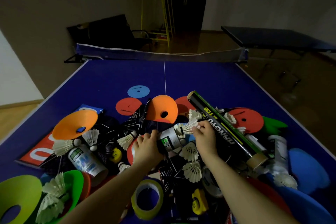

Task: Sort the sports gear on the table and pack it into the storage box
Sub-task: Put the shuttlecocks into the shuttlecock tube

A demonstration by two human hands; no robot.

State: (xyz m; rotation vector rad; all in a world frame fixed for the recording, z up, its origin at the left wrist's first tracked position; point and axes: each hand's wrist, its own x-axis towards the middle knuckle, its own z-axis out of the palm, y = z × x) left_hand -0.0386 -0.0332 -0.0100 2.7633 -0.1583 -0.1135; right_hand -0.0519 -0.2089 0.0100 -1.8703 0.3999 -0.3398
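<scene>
Hands meet at the pile's centre on the blue table-tennis table (101,82). Our left hand (147,148) grips a short silver shuttlecock tube (170,141), long axis running left-to-right, mouth toward the right. Our right hand (204,135), the nearer to that mouth, pinches a stack of white shuttlecocks (190,123) there. Storage box: not in view.
</scene>
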